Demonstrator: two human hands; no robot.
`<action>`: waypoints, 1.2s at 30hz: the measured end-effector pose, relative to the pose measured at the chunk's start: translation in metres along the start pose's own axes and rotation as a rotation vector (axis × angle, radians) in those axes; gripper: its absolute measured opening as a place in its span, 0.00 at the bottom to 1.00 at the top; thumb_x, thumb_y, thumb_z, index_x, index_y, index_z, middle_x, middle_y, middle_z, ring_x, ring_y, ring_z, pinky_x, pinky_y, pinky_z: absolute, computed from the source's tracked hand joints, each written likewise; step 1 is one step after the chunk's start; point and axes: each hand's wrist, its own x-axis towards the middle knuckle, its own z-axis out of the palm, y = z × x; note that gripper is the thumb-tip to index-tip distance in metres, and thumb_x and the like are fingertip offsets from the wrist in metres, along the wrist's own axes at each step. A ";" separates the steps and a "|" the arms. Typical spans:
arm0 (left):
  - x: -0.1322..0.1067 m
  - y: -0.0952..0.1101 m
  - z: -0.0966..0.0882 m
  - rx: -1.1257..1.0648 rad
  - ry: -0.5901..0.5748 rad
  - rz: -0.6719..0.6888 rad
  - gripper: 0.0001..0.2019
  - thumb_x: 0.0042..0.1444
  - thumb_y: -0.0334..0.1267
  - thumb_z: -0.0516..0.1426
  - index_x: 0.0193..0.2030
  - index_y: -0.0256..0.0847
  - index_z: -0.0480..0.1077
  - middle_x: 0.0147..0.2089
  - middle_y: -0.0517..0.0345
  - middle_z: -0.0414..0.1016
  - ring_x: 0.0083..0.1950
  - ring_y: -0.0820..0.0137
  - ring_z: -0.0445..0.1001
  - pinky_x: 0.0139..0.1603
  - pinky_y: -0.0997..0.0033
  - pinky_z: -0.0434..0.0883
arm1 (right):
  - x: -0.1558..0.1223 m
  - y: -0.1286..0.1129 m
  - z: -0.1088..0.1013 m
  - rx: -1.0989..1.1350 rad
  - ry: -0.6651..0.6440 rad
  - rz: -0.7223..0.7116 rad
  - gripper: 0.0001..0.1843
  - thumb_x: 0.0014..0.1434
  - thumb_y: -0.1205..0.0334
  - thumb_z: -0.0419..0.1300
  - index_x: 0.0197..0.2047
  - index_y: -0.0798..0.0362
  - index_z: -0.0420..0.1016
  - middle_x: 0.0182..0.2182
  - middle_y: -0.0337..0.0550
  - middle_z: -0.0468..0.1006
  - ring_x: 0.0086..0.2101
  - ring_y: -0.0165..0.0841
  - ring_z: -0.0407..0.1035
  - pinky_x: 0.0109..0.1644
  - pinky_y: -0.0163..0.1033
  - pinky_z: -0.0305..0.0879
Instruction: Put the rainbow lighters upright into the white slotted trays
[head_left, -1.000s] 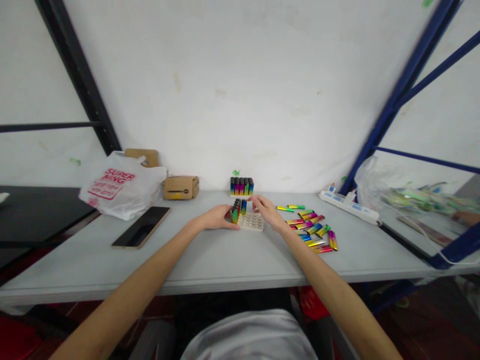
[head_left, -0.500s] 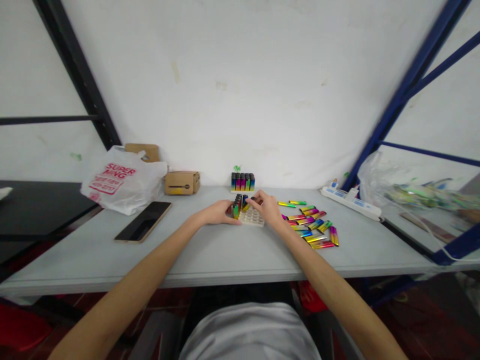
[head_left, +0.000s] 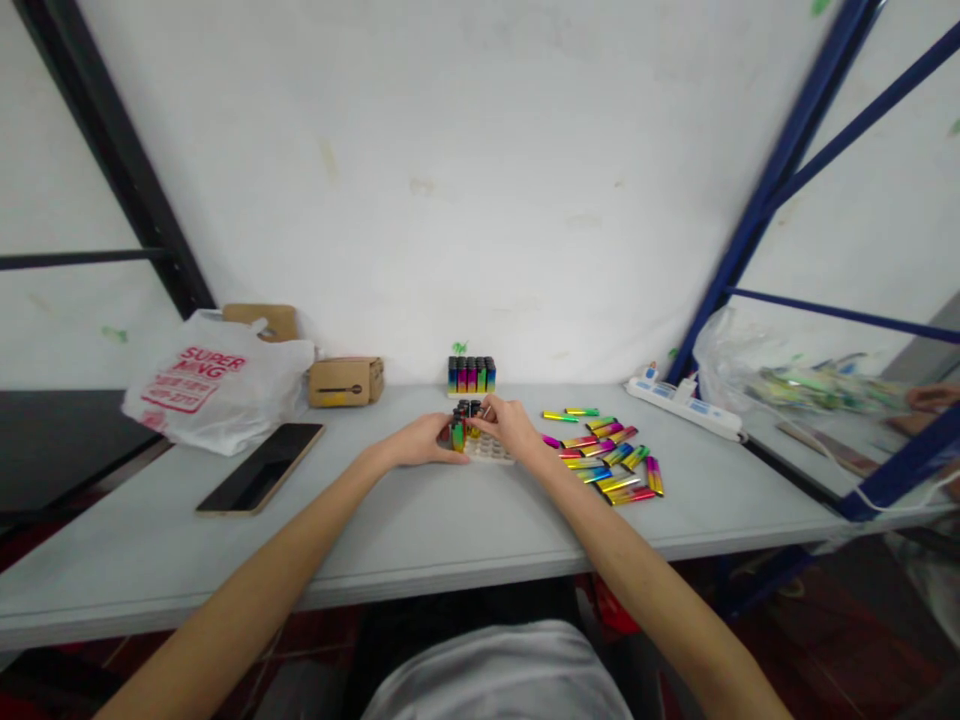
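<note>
A pale tray (head_left: 491, 450) with rows of holes lies on the table in front of me. Upright lighters (head_left: 458, 430) with black tops and shiny rainbow bodies fill its left part. My left hand (head_left: 420, 440) is curled around the tray's left end, its thumb along the front and its fingers beside the lighters. My right hand (head_left: 510, 428) reaches over the tray from the right, fingertips pinched on a lighter (head_left: 475, 428) among the standing ones; the fingers partly hide it. Loose rainbow lighters (head_left: 619, 455) lie scattered to the right of my right hand.
Another tray of upright lighters (head_left: 471, 376) stands against the wall. Leftward are a small cardboard box (head_left: 345, 382), a white plastic bag (head_left: 217, 385) and a phone (head_left: 262, 468). A power strip (head_left: 686, 408) and blue rack post (head_left: 750, 220) are rightward. Another person's hand (head_left: 934, 398) shows at the far right.
My view has shifted slightly. The lighter in my right hand was tilted over the tray; now it stands more upright among the others. My left hand keeps its place at the tray.
</note>
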 end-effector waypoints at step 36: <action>0.001 0.002 -0.002 0.020 -0.004 -0.036 0.34 0.42 0.67 0.62 0.44 0.37 0.72 0.37 0.54 0.76 0.37 0.61 0.72 0.36 0.68 0.66 | -0.033 0.100 -0.119 -0.020 0.398 0.282 0.24 0.62 0.43 0.57 0.43 0.55 0.79 0.24 0.42 0.78 0.26 0.33 0.68 0.33 0.36 0.62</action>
